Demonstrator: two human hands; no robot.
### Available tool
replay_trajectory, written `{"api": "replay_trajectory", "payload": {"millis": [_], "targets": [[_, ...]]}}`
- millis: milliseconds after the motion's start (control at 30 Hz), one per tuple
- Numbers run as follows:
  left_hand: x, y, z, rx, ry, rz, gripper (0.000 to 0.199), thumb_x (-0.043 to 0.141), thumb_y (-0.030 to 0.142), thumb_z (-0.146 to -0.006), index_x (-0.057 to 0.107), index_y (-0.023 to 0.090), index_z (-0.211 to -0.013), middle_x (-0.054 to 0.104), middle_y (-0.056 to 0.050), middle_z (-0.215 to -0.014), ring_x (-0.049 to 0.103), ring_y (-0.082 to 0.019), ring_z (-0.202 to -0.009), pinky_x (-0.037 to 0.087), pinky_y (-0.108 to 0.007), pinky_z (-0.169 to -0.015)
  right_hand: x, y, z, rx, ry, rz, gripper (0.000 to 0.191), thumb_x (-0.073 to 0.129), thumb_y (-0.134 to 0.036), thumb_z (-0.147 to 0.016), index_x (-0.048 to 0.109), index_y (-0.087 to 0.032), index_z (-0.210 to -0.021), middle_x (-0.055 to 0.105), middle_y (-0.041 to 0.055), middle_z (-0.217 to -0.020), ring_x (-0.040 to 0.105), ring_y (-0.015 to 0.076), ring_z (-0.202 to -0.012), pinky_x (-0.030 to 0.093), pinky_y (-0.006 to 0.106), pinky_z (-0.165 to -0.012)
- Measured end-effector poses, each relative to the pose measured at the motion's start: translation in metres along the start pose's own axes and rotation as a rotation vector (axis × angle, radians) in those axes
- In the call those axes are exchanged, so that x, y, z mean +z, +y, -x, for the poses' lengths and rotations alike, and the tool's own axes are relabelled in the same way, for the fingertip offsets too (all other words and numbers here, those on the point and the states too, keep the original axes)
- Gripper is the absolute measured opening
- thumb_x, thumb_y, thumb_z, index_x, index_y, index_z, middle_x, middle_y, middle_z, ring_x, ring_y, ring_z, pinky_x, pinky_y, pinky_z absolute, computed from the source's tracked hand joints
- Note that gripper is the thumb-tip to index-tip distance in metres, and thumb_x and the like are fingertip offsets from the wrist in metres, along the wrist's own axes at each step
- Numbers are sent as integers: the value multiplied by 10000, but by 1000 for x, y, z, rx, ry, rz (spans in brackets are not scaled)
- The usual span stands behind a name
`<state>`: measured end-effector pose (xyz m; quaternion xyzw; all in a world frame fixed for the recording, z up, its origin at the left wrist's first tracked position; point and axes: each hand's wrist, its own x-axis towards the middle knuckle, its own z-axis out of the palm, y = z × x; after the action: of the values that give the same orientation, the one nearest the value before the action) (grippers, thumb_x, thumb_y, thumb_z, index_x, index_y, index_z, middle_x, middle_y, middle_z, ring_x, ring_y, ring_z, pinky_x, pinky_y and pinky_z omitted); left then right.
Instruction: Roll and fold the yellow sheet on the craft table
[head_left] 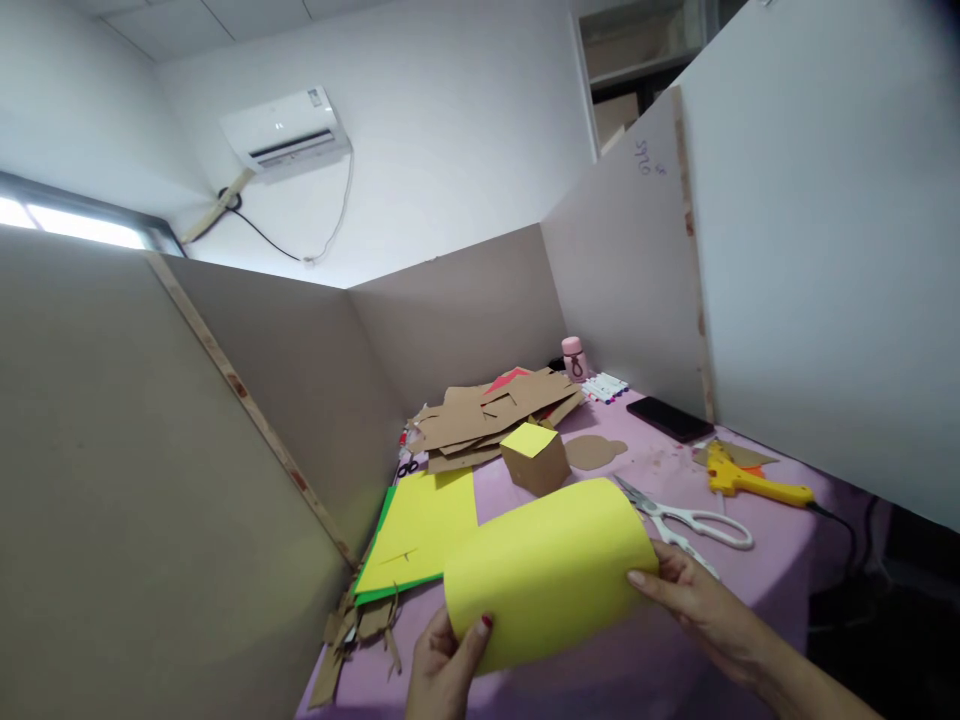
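Observation:
A sheet of yellow paper, bent into a curve, is held up over the near part of the table. My left hand pinches its lower left edge, thumb on the front. At the right edge my right hand grips the same sheet between thumb and fingers. Just behind the paper stands a small cardboard box with a yellow square on top. White-handled scissors lie beside my right hand, their blades partly behind the sheet. Flat yellow sheets rest over green ones on the left.
Cardboard pieces are piled at the back. A yellow glue gun, a black phone, several markers and a pink bottle line the right side. Cardboard scraps lie front left. Partitions enclose the table.

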<state>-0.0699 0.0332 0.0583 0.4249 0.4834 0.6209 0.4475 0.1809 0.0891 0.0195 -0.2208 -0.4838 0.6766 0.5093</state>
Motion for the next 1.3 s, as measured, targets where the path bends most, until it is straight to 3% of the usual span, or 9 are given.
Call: {"api": "replay_trajectory", "payload": {"millis": [133,233,333,400,533,800,1000,1133,1300], "targets": [[-13,-3,-8,206,53,-255,243,782,404,-551,754,224,-713,754,-86,-818,633,-323,-922,436,-440,-921,-17,-5,-9,-201,26,436,270,614,-477,-776,718,-282,-930,702,58,-1099,543,303,-1128,392,469,-964],[-33,-31,-16,411,-142,-566,211,765,474,-536,748,275,-604,747,-110,-900,575,-382,-1054,410,-495,-937,-37,8,-11,-368,61,820,346,554,-577,-761,745,-293,-816,673,97,-1146,465,343,-1200,328,546,-986],[-53,-70,-19,483,-185,-659,196,702,484,-627,755,332,-740,739,-104,-942,579,-357,-1072,393,-486,-934,-52,29,-3,-329,47,935,221,606,-461,-762,748,-307,-832,708,132,-1068,542,375,-1108,291,636,-947],[-62,-89,-18,416,-226,-766,289,611,556,-681,736,370,-863,710,-107,-1031,566,-371,-1091,349,-521,-949,-57,40,4,-292,5,1002,185,612,-390,-770,733,-327,-894,711,117,-1071,575,363,-1074,238,661,-962],[-72,-101,-12,398,-283,-882,343,518,540,-739,700,381,-982,644,-116,-1159,499,-392,-1168,297,-545,-968,-60,45,12,-225,-76,1135,223,592,-303,-790,697,-347,-982,669,96,-1163,552,321,-1122,137,643,-1015],[-69,-99,-8,482,-252,-872,313,518,511,-752,694,392,-983,648,-112,-1154,515,-370,-1159,317,-531,-962,-64,41,14,-207,-131,1208,276,566,-383,-825,647,-363,-1088,622,98,-1232,500,306,-1188,110,626,-1039],[-67,-94,-9,288,-258,-835,360,623,616,-616,721,402,-889,649,-111,-1146,485,-414,-1173,218,-608,-1017,-64,43,17,-257,-125,1113,296,635,-361,-772,657,-376,-1067,636,100,-1212,516,328,-1164,102,648,-1029],[-55,-85,-2,257,-119,-738,378,648,625,-592,741,360,-844,699,-98,-1072,532,-377,-1131,139,-577,-1071,-50,42,17,-186,-35,928,237,668,-389,-738,705,-339,-967,702,69,-1083,577,323,-1066,120,615,-1042],[-35,-70,1,69,26,-520,397,657,581,-622,757,212,-729,736,-111,-862,614,-343,-937,379,-473,-977,-32,40,7,-41,90,745,297,594,-480,-775,722,-214,-743,710,52,-736,609,288,-774,423,458,-841]]}}
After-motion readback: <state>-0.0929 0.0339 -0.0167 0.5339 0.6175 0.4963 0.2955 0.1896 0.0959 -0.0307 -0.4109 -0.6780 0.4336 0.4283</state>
